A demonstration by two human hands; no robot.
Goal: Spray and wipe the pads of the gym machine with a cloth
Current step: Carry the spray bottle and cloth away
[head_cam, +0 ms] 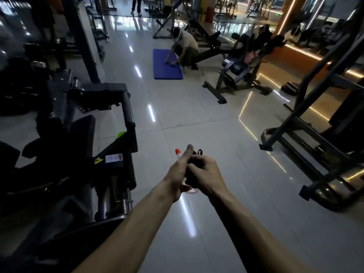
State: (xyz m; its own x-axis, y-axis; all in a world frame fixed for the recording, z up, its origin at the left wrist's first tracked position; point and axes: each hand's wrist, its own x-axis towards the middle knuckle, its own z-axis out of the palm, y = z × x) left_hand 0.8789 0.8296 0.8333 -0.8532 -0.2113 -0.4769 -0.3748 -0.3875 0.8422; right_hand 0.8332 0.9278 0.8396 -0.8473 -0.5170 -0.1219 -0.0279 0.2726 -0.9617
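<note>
Both my hands meet in front of me over the tiled floor. My left hand (178,170) grips a spray bottle (178,152) whose red and white nozzle sticks out above the fist; its thumb points up. My right hand (205,174) grips a dark cloth (197,158) bunched against the bottle. A clear part of the bottle shows below the hands. The black gym machine (110,123) stands to my left, with a roller pad (127,107) and a dark flat pad (82,134). Neither hand touches the machine.
A person crouches over a blue mat (166,65) on the floor ahead. A bench machine (236,75) stands at centre right and a dark metal rack (307,123) at the right. Another person stands far back.
</note>
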